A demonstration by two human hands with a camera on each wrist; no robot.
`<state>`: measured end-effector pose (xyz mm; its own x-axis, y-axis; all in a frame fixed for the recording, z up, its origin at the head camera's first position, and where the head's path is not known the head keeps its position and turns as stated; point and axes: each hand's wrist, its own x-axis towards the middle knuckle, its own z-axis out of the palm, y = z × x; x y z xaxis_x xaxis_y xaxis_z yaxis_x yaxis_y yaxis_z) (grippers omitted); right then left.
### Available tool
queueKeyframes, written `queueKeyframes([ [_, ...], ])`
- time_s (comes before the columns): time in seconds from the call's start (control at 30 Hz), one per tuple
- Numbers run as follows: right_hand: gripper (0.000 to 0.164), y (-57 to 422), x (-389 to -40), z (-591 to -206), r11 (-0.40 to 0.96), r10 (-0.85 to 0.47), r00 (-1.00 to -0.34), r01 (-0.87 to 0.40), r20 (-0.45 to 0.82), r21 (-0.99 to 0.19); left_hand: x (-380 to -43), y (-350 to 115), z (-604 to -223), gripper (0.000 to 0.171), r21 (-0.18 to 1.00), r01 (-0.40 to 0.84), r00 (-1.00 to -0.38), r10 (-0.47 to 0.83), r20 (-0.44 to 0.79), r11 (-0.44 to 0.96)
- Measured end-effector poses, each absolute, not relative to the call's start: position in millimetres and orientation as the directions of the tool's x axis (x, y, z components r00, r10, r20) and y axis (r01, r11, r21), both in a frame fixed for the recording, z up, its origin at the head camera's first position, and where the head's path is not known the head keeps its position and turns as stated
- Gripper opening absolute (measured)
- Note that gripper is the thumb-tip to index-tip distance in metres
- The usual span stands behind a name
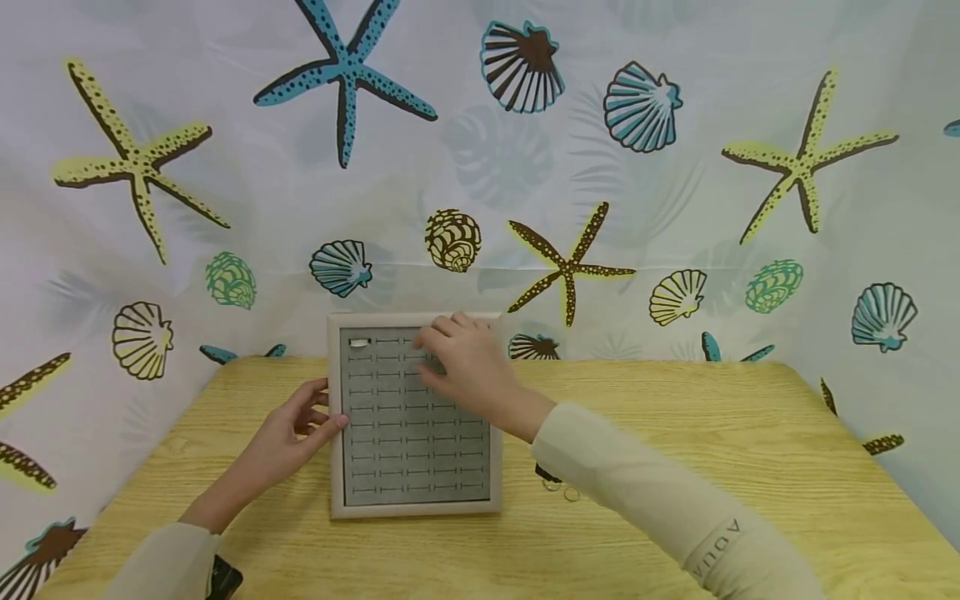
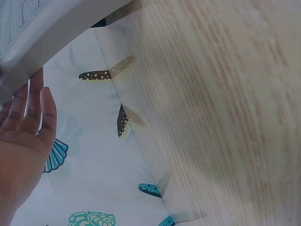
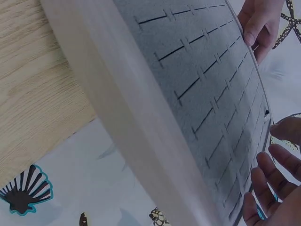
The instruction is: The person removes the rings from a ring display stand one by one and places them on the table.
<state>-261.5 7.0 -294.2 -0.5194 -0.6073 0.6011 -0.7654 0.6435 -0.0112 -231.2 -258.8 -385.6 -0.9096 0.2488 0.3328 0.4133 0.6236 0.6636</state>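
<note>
A light-framed display board (image 1: 416, 442) stands upright on the table, its grey felt face crossed by rows of short slits. My left hand (image 1: 288, 437) grips its left edge, thumb on the front and fingers at the side and behind; the left wrist view shows these fingers (image 2: 33, 110) partly hidden by the frame. My right hand (image 1: 472, 367) is at the board's upper right, slightly blurred, over the top rows. In the right wrist view its fingers (image 3: 270, 176) are spread apart, with nothing visible between them. A small whitish piece (image 1: 360, 342) sits in the top left slit.
Small rings (image 1: 572, 494) lie on the wood-grain table (image 1: 660, 442) right of the board, beside a dark object (image 1: 547, 473) partly covered by the right sleeve. A cloth backdrop (image 1: 420, 183) printed with starfish and shells rises behind the table and along its sides.
</note>
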Motion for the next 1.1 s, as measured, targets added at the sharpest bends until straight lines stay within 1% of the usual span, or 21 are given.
queueKeyframes([
  [0.13, 0.019, -4.2, -260.8, -293.1, 0.684, -0.599, -0.545, -0.73, 0.587, 0.02, -232.4, -259.6, -386.9, 0.051, 0.663, 0.407, -0.912, 0.243, 0.329, 0.628],
  [0.2, 0.018, -9.7, -261.5, -293.3, 0.692, -0.589, -0.545, -0.721, 0.596, 0.025, -232.2, -260.1, -386.6, 0.051, 0.663, 0.405, -0.913, 0.242, 0.328, 0.629],
  [0.47, 0.017, -30.8, -267.5, -295.8, 0.714, -0.534, -0.477, -0.696, 0.698, 0.07, -231.5, -260.0, -386.6, 0.051, 0.668, 0.417, -0.908, 0.248, 0.338, 0.616],
  [0.57, 0.017, -37.1, -268.6, -295.3, 0.726, -0.518, -0.477, -0.684, 0.71, 0.07, -230.8, -258.9, -386.1, 0.052, 0.675, 0.414, -0.91, 0.248, 0.332, 0.611],
  [0.7, 0.017, -44.3, -269.5, -295.2, 0.735, -0.516, -0.5, -0.676, 0.696, 0.059, -229.2, -257.6, -384.7, 0.053, 0.68, 0.405, -0.914, 0.248, 0.322, 0.611],
  [0.8, 0.017, -48.8, -270.4, -296.1, 0.738, -0.519, -0.504, -0.671, 0.691, 0.066, -228.7, -257.4, -384.2, 0.054, 0.682, 0.4, -0.916, 0.246, 0.316, 0.613],
  [0.9, 0.015, -52.4, -271.1, -297.5, 0.737, -0.514, -0.489, -0.672, 0.705, 0.072, -228.8, -257.5, -384.2, 0.054, 0.682, 0.397, -0.917, 0.244, 0.314, 0.614],
  [1.1, 0.011, -58.1, -274.2, -302.0, 0.726, -0.488, -0.427, -0.682, 0.761, 0.083, -229.1, -257.3, -383.7, 0.053, 0.677, 0.41, -0.912, 0.254, 0.323, 0.611],
])
